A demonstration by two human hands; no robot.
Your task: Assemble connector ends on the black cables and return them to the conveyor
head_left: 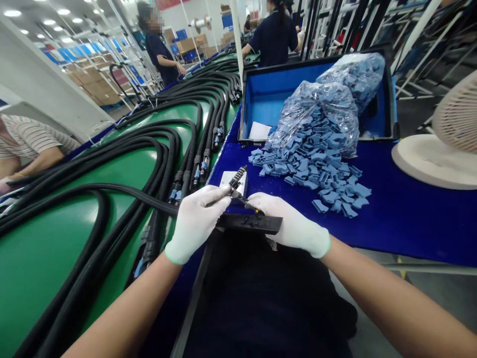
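Note:
Both my hands wear white gloves and meet at the near edge of a blue table. My left hand is closed around the end of a black corrugated cable that runs in from the green belt. My right hand is closed on a flat black connector housing at that cable's end, fingers pinched near a small black wire piece. Just beyond my hands lies a white block with a black ribbed part on it.
A heap of small blue plastic clips spills from clear bags out of a blue bin. Several black cables lie on the green conveyor. A white fan stands at right. Other people work at left and behind.

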